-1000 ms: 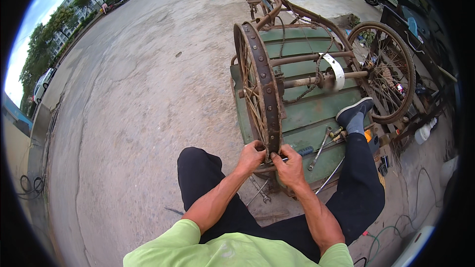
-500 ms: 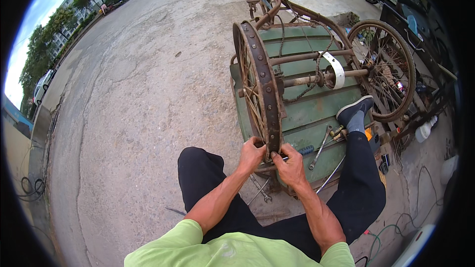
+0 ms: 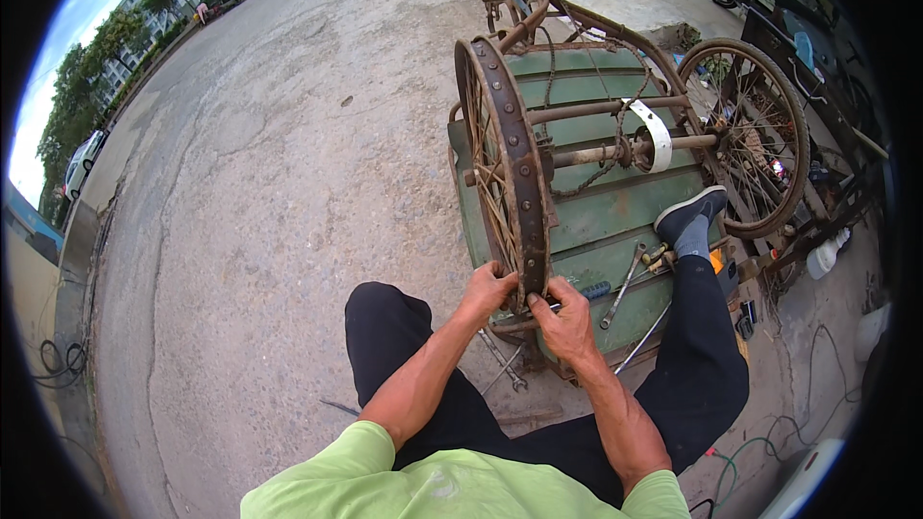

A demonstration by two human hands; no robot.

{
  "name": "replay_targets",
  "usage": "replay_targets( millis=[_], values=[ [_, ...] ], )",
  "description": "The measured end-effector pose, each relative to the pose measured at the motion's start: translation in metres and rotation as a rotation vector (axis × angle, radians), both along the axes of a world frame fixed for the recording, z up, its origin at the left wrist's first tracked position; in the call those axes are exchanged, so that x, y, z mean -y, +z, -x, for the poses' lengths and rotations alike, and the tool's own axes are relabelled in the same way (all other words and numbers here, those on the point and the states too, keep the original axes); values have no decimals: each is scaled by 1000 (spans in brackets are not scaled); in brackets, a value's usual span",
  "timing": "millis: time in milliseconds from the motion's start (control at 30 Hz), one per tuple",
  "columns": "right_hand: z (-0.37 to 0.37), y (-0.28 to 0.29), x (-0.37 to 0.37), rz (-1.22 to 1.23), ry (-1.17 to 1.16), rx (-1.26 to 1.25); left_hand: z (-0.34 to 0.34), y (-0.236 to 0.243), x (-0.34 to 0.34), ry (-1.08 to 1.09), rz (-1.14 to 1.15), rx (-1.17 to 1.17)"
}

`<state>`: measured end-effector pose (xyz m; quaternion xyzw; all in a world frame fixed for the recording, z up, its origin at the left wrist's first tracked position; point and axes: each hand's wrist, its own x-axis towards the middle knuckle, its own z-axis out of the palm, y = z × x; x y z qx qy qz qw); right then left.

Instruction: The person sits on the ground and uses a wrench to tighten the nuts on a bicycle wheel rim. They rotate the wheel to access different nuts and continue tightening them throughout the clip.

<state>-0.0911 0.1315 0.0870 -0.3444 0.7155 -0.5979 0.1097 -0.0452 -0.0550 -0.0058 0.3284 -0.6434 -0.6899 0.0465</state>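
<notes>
In front of me stands a tyreless, rusty spoked wheel (image 3: 516,149), its rim faced with a dark strip dotted with nipple heads. It sits on the axle of an overturned cargo tricycle (image 3: 567,159) with a green bed. My left hand (image 3: 488,290) has its fingers curled around the left edge of the rim at its near end. On the opposite edge my right hand (image 3: 562,319) grips the rim with thumb and bent fingers; what lies beneath its fingertips is hidden. A tool with a blue handle (image 3: 595,291) lies just beyond my right hand.
Wrenches (image 3: 623,286) lie on the green bed, and another wrench (image 3: 515,380) rests on the ground near my knees. My right foot (image 3: 690,213) is on the bed. A second spoked wheel (image 3: 745,135) with its tyre stands at the right. Cables (image 3: 774,437) trail at the lower right.
My left hand has shifted slightly along the rim edge, its fingers a little further around it. My right hand stays at nearly the same place on the rim.
</notes>
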Motion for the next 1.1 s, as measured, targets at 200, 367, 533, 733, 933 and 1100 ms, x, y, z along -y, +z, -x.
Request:
replay_targets(
  millis=[200,367,533,733,933,1100],
  values=[
    [0,0,-1,-13,-1,39,-8,0,1,4,-243,-65],
    [2,-2,-3,-34,21,35,-18,-4,0,93,-482,-169],
    [5,-3,-5,-16,68,119,-21,-17,10,303,-623,-185],
    [22,-21,-7,170,42,396,-15,-23,22,341,-825,-200],
    [38,-42,-6,10,-109,538,-5,-7,13,193,-582,-158],
    [45,-56,-7,-14,-128,558,-5,-2,10,76,-425,-138]
  ],
)
